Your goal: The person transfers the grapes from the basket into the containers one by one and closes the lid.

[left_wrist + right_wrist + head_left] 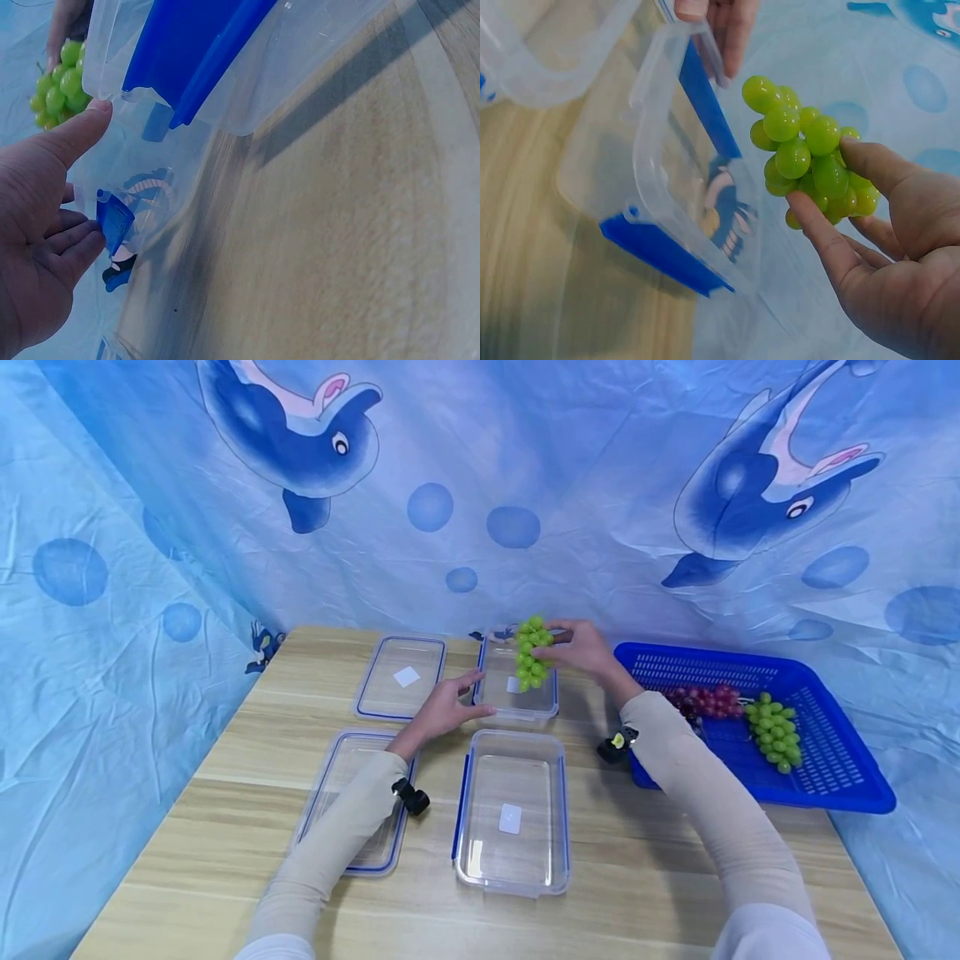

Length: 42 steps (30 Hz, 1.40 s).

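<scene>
From where I stand, the left end of the desk (pixel 225 852) carries two clear, blue-edged lids lying flat: the near lid (pixel 345 772), partly under the person's forearm, and the far lid (pixel 386 685) beyond it. Next comes the left hand (pixel 444 706), thumb and fingers spread well apart at the left rim of the far container (pixel 543 697); I can't tell whether the thumb truly touches that rim. The near container (pixel 517 777) sits open just this side of it. Above the far container, clear of its rim, hangs a bunch of green grapes (pixel 531 660), pinched between the thumb and fingers of the right hand (pixel 585 652).

I'd expect that bunch to be light, with smooth, slick berries that could bruise or pop loose under a hard squeeze, and a cluster that flexes about its stem. A gentle grip across the thick of the cluster, or at the stem end, would suit it best.

Furthest right, the blue basket (pixel 828 772) holds red grapes (pixel 716 702) and, just beside them, a second green bunch (pixel 776 735).
</scene>
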Each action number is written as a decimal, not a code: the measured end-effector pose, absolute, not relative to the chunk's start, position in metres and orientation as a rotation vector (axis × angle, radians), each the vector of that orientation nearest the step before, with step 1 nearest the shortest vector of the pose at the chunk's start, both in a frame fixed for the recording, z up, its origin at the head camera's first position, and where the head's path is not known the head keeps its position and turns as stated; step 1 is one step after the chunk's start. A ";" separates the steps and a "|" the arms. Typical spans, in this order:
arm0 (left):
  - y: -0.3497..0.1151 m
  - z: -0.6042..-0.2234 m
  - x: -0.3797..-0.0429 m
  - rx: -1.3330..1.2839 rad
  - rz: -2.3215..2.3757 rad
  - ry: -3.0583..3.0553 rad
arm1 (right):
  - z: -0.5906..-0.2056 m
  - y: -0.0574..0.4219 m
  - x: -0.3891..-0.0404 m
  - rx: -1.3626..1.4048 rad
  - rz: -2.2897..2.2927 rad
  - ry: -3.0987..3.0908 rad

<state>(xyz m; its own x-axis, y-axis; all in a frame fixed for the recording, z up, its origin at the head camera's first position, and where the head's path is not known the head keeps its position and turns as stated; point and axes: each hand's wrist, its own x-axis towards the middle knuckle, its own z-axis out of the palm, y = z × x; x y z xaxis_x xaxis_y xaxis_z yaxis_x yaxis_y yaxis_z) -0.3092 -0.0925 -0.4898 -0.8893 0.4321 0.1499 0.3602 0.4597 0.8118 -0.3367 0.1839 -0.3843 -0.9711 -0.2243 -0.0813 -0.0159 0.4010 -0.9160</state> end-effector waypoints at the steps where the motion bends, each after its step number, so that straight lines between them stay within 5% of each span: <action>1: -0.093 -0.490 -0.309 0.713 1.428 2.614 | -0.386 0.180 -0.337 -0.204 -1.608 2.458; 42: -0.092 -0.491 -0.311 0.673 1.473 2.574 | -0.448 0.137 -0.353 -0.299 -1.365 2.397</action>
